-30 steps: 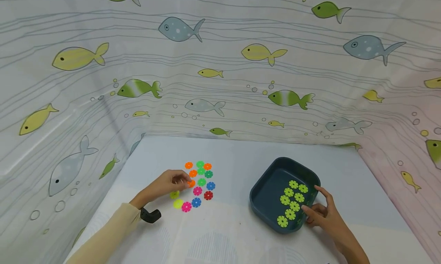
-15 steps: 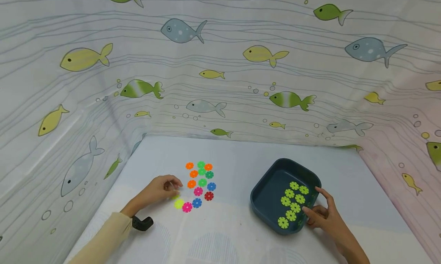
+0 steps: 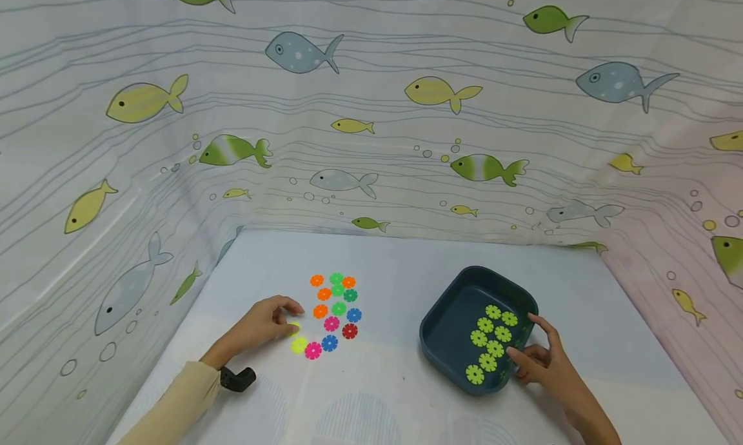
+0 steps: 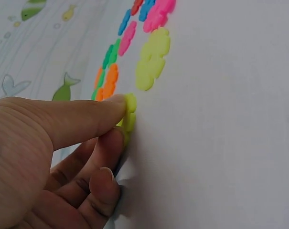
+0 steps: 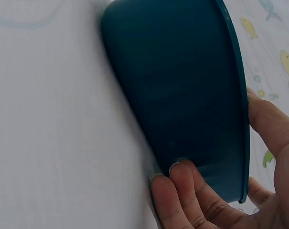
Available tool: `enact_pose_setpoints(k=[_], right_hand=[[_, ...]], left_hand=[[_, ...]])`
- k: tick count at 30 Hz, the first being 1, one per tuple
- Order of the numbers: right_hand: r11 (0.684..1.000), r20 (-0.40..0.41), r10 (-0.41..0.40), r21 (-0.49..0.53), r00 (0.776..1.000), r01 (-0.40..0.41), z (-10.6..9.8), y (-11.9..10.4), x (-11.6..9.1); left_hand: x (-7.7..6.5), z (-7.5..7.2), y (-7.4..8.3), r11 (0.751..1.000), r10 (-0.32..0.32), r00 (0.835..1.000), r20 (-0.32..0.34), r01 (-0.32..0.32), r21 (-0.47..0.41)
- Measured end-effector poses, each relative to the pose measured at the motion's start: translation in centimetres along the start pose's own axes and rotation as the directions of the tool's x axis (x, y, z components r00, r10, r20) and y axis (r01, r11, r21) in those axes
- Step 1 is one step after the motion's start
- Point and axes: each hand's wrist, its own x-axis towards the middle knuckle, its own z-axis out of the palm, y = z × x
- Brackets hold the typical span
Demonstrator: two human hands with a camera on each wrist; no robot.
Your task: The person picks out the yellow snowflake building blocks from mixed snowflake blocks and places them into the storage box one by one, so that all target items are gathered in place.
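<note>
My left hand [image 3: 259, 322] pinches a yellow notched plastic disc [image 4: 130, 113] between thumb and index finger, low at the white table. A second yellow disc [image 4: 153, 59] lies close by, and several orange, green, pink, blue and red discs [image 3: 331, 324] are spread flat to the right of this hand. My right hand [image 3: 548, 367] grips the right side of a dark teal tub [image 3: 449, 322], thumb at the rim and fingers against the outer wall [image 5: 177, 86]. Several yellow-green discs [image 3: 488, 362] lie inside, toward the tub's right half.
The white table [image 3: 389, 258] is enclosed by a fish-patterned curtain [image 3: 395, 155] at the back and sides. A black device [image 3: 238, 379] sits by the left wrist, under a beige sleeve [image 3: 182, 396].
My left hand has moved left and toward me from the orange disc to the yellow one, and now pinches it. My right hand and the tub have stayed in place.
</note>
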Motion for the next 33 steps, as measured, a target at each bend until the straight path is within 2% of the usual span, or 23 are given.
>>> enact_pose_setpoints(k=[8,13,28,33], right_hand=[[1.0,-0.001,0.0,-0.006,1.0,0.0,0.1,-0.1,0.0],[1.0,0.007,-0.01,-0.001,1.0,0.01,-0.1,-0.1,0.0],[1.0,0.007,0.016,-0.005,1.0,-0.016,-0.1,0.3,0.2],[1.0,0.01,0.011,-0.007,1.0,-0.011,-0.1,0.1,0.0]], left_hand=[[-0.4,-0.2,0.1,0.999,-0.028,0.999,-0.04,0.029,0.031],[-0.7,-0.6,0.1,0.999,-0.042,0.998,-0.039,0.043,0.009],[-0.6,-0.7,-0.1,1.0,-0.011,0.998,0.055,0.011,0.003],[-0.5,-1.1,-0.4,1.0,-0.003,0.996,0.084,0.0,0.025]])
